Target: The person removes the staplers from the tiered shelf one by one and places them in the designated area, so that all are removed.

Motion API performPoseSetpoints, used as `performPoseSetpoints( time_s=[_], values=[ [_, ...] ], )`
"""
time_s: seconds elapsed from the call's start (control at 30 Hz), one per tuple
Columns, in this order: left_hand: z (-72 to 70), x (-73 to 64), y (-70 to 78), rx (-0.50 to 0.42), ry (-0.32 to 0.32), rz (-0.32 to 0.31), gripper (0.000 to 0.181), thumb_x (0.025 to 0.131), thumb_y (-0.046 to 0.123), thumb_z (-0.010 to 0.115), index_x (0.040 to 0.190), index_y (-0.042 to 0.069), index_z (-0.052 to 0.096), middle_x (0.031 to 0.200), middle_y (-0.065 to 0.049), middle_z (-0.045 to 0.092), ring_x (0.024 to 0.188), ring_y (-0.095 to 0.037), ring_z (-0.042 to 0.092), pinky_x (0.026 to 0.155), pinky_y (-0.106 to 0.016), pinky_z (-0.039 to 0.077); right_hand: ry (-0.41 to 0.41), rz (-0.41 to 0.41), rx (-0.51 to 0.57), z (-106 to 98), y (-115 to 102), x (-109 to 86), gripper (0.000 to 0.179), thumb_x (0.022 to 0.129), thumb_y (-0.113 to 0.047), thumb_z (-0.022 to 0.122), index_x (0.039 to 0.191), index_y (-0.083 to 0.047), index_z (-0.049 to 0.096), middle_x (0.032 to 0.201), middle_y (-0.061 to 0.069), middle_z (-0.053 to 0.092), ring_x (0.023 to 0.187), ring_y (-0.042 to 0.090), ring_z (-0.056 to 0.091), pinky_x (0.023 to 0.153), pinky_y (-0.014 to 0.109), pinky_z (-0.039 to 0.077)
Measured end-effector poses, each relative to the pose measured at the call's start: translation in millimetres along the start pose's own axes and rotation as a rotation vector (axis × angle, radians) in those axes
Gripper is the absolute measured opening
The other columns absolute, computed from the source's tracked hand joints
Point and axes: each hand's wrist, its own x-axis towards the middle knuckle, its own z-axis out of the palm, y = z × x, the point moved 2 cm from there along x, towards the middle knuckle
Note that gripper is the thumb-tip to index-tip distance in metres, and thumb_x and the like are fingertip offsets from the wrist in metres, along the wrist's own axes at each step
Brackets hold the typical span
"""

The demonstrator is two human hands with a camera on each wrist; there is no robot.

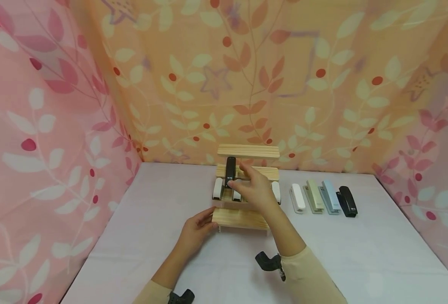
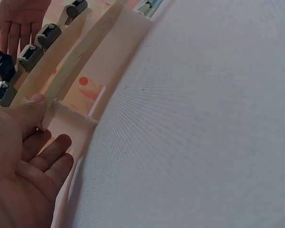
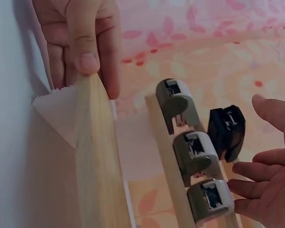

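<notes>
1. The black stapler (image 1: 230,166) sits on the wooden rack (image 1: 248,150), long axis running front to back, just left of the right hand (image 1: 255,188).
2. That hand is nearer, its fingers spread; whether they touch the stapler I cannot tell.
3. White staplers (image 1: 218,188) line the tier in front, crowding a low approach.
4. The left hand (image 1: 193,233) pinches the front board (image 1: 241,218) at its left end.
5. Four other staplers (image 1: 314,196) lie right of the rack.
</notes>
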Motion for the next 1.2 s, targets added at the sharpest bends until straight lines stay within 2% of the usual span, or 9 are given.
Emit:
performPoseSetpoints(
  time_s=[0.13,0.33,0.57,0.8,0.97,1.1,1.2],
  values=[
    [0.1,-1.0,0.8,0.010,0.003,0.004,0.056,0.092,0.012,0.077,0.144,0.006,0.058,0.135,-0.016,0.066,0.124,-0.029,0.065,0.096,-0.023,0.056,0.024,-0.015,-0.040,11,-3,3.8,0.085,0.087,-0.045,0.082,0.158,-0.021,0.041,0.154,0.008,0.053,0.137,0.031,0.054,0.110,0.055,0.047],
    [1.1,-2.6,2.3,0.026,0.010,-0.001,0.056,0.092,0.011,0.077,0.144,0.005,0.058,0.134,-0.016,0.067,0.123,-0.029,0.065,0.094,-0.022,0.056,0.048,-0.002,-0.137,22,-4,7.2,0.092,0.085,-0.047,0.083,0.159,-0.015,0.039,0.143,0.015,0.060,0.129,0.034,0.058,0.103,0.054,0.052],
    [0.8,-1.3,-0.2,0.028,0.004,0.020,0.056,0.092,0.014,0.077,0.144,0.006,0.058,0.134,-0.016,0.067,0.123,-0.027,0.066,0.095,-0.021,0.056,0.086,0.005,-0.223,28,-4,10.1,0.093,0.085,-0.051,0.082,0.159,-0.013,0.039,0.151,0.011,0.054,0.142,0.052,0.040,0.111,0.063,0.043],
    [-1.4,-1.5,-1.3,0.043,0.012,0.042,0.056,0.092,0.014,0.077,0.144,0.005,0.058,0.135,-0.016,0.066,0.122,-0.028,0.066,0.095,-0.020,0.055,0.091,0.015,-0.229,30,-6,10.3,0.091,0.086,-0.053,0.079,0.158,-0.012,0.041,0.151,0.011,0.054,0.144,0.050,0.037,0.115,0.060,0.039],
    [-1.6,-1.5,-0.2,0.037,0.007,0.020,0.056,0.091,0.014,0.078,0.144,0.007,0.059,0.137,-0.015,0.065,0.124,-0.029,0.065,0.096,-0.021,0.055,0.111,0.023,-0.248,29,-6,9.5,0.088,0.086,-0.054,0.079,0.157,-0.016,0.043,0.146,0.013,0.058,0.142,0.047,0.043,0.105,0.060,0.050],
    [-1.0,-2.0,1.6,0.042,0.000,0.005,0.056,0.092,0.014,0.077,0.145,0.007,0.058,0.138,-0.015,0.065,0.126,-0.029,0.063,0.097,-0.022,0.055,0.135,0.007,-0.256,27,-6,8.5,0.083,0.086,-0.051,0.081,0.153,-0.015,0.049,0.136,0.017,0.066,0.122,0.040,0.062,0.087,0.050,0.057],
    [-0.5,-2.5,3.4,0.043,-0.001,0.002,0.056,0.092,0.013,0.077,0.145,0.006,0.057,0.138,-0.016,0.064,0.128,-0.030,0.062,0.098,-0.023,0.055,0.151,-0.010,-0.236,26,-6,7.3,0.078,0.086,-0.048,0.082,0.151,-0.016,0.053,0.128,0.016,0.070,0.100,0.029,0.066,0.073,0.040,0.055]
  ],
)
